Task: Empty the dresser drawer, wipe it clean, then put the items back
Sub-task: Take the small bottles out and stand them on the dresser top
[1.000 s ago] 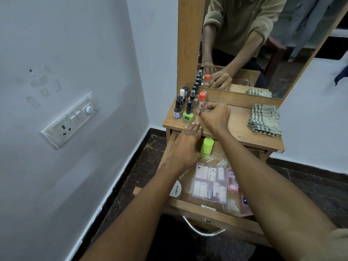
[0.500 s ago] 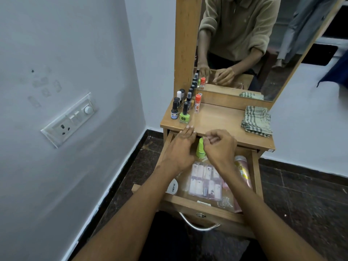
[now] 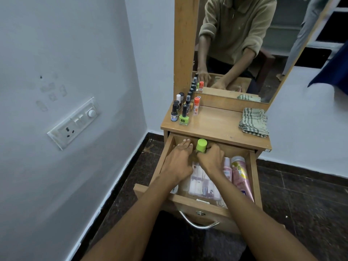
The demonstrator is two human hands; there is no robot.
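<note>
- The right hand (image 3: 211,157) curls round the green bottle (image 3: 201,146), upright at the drawer's (image 3: 163,157) back.
- The left hand (image 3: 178,157) lies just left of it, fingers straight and relaxed.
- Pink tubes (image 3: 239,174) lie right of the right hand.

cap (image 3: 201,144) lime green | cloth (image 3: 254,122) green-white checked | tube (image 3: 241,178) pink

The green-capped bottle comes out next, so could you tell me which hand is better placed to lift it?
Right. The right hand already curls around the green-capped bottle; the left hand lies beside it.
</note>
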